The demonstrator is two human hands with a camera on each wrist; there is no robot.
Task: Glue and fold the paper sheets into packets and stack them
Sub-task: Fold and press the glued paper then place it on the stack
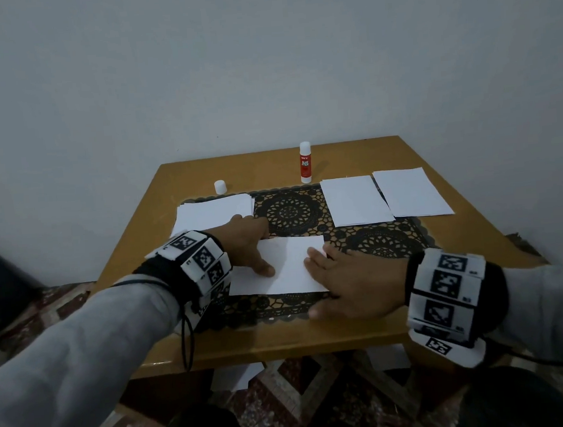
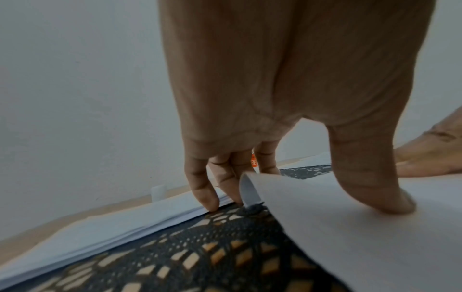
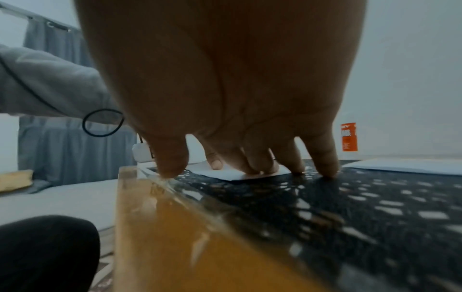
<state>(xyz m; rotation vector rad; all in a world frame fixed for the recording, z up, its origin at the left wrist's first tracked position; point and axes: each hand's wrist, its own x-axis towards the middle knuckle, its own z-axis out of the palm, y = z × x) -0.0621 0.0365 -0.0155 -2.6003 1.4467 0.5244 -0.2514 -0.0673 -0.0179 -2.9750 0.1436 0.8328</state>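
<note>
While looking down from my head, I am pressing my left hand [image 1: 247, 240] and right hand [image 1: 346, 280], fingers flat and released, on the folded white paper sheet [image 1: 285, 268] lying on the black lace mat [image 1: 375, 240] at six o'clock; the white-capped red glue stick [image 1: 305, 162] is standing at twelve. At my left wrist, my thumb [image 2: 375, 177] is pinning the sheet's curling flap [image 2: 325, 227]. At my right wrist, my fingertips [image 3: 257, 166] are holding the sheet's corner [image 3: 237, 174] down.

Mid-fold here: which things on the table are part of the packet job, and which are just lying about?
Job:
- folded sheet under left hand and right hand
- sheet stack
- two paper piles
- glue stick, its cap

Lying about:
- lace mat
</note>
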